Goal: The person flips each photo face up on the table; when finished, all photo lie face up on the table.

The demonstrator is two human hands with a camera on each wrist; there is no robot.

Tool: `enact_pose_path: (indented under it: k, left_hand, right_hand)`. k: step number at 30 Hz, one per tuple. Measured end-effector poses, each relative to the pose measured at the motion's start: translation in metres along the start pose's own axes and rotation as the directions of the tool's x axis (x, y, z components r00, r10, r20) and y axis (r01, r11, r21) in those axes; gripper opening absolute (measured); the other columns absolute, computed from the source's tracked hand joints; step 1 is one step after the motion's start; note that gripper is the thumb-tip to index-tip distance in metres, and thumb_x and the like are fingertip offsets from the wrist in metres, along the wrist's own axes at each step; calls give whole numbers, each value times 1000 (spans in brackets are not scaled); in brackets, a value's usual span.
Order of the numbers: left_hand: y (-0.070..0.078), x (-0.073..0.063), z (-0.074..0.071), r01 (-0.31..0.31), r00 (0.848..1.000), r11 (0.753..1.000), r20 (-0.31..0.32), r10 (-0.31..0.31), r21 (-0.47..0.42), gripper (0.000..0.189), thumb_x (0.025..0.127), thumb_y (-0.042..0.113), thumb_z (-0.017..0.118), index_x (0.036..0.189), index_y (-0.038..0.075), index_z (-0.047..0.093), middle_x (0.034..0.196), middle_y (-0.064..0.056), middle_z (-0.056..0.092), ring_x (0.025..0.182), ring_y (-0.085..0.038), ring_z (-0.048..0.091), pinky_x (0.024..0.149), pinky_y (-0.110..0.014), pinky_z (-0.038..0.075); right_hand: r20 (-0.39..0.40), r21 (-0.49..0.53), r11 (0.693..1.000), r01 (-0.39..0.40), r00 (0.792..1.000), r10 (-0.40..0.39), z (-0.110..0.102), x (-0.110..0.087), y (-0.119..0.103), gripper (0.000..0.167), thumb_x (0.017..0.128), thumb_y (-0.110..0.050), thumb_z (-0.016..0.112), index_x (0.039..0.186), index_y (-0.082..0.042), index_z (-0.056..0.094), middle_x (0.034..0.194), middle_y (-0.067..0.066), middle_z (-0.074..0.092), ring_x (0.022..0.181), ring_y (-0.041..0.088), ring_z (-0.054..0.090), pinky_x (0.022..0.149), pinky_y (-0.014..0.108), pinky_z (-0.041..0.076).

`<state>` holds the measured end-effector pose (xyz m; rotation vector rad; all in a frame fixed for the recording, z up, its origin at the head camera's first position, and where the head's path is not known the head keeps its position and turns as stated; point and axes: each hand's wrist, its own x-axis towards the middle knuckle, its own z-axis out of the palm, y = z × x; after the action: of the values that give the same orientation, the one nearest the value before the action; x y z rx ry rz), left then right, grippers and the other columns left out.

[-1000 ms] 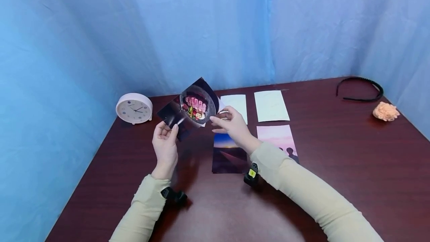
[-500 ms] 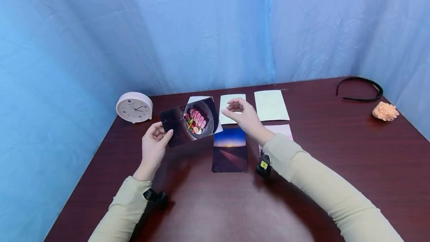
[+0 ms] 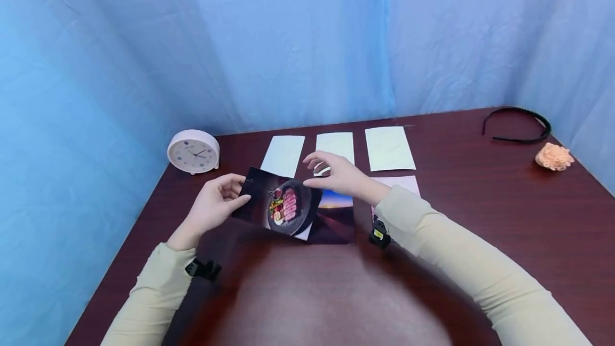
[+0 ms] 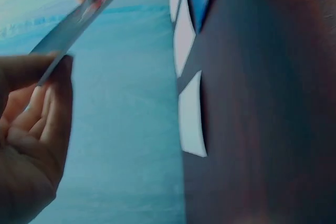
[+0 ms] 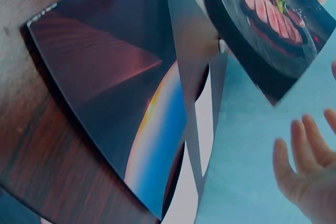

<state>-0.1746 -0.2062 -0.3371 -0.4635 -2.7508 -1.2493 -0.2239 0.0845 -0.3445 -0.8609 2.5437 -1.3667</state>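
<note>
My left hand [image 3: 211,204] pinches the left end of a dark photo print [image 3: 288,208], with its thumb on the face. The picture is of sliced meat on a round dark plate. This photo is tilted above the table and overlaps the left part of a sunset road photo [image 3: 336,226]. My right hand [image 3: 338,175] hovers by the photo's upper right corner with loosely bent fingers. In the right wrist view a gap separates those fingers from the held meat photo [image 5: 278,30]. In the left wrist view the left hand [image 4: 31,129] grips the photo's edge.
White cards [image 3: 283,156] lie in a row at the back. A pink photo [image 3: 401,182] is partly hidden by the right arm. A round white clock [image 3: 194,152] stands at the left. A black headband [image 3: 521,139] and a peach fabric flower [image 3: 554,157] lie at the right.
The right hand has come off the meat photo. My left hand has moved left and down, turning the photo clockwise and lowering it, so the back left white card shows more.
</note>
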Motion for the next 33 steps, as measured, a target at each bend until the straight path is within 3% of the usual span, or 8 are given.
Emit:
enact_pose_path:
  k: [4,10,16,20,22,25,29,33]
  left_hand:
    - [4,2,-8,-38,989,997,143,28,64,27,81,-1,70,107,0,64,76,-6,60,63,-9,55,58,-22,45]
    - [12,5,-14,-60,952,992,306,24,110,27,80,-2,70,106,2,64,74,-2,57,64,-12,53,59,-23,46]
    - [20,10,-16,-91,922,988,387,36,125,31,80,-3,70,109,1,63,72,-1,58,66,-13,54,62,-23,48]
    - [22,11,-17,-83,913,987,407,20,136,32,81,-2,70,112,1,62,73,-1,58,66,-13,54,62,-24,48]
    - [21,12,-17,-71,920,988,391,13,136,31,81,0,70,112,2,63,73,-1,59,66,-13,55,62,-25,48]
    - [19,14,-17,-48,948,993,317,12,106,29,83,5,70,111,4,63,75,-3,62,67,-12,58,62,-25,48]
    - [16,16,-17,-18,986,1000,163,17,6,30,88,10,67,117,4,61,83,-7,66,72,-5,62,64,-22,47]
    - [14,16,-14,-11,1000,991,5,12,-132,32,93,9,59,124,0,55,90,0,65,78,1,63,69,-18,49]
  right_hand:
    - [122,-75,995,65,991,-56,8,-3,-5,44,86,-21,69,124,-5,55,115,13,62,107,25,59,94,42,48]
    - [270,-121,987,106,960,-70,19,-9,-12,39,88,-24,68,121,-8,59,102,4,66,97,16,62,90,34,50]
    - [315,-147,978,148,944,-95,28,-13,-18,27,89,-21,66,113,-9,63,96,2,68,90,12,63,85,28,51]
    - [332,-188,968,169,938,-99,35,-13,-17,19,90,-18,65,107,-10,64,95,2,68,87,11,62,83,26,51]
    - [325,-200,963,180,939,-108,38,-13,-16,13,90,-16,64,102,-10,63,93,1,67,84,9,60,80,24,51]
    - [301,-193,964,183,946,-120,41,-12,-15,7,90,-15,64,90,-10,60,85,-1,66,78,8,60,74,23,50]
    - [265,-129,977,171,955,-132,43,-11,-16,14,91,-14,64,82,-10,55,81,1,67,70,11,65,67,20,50]
    - [226,-57,989,138,967,-122,45,-11,-16,12,91,-12,63,84,-8,55,82,5,67,67,13,66,64,18,52]
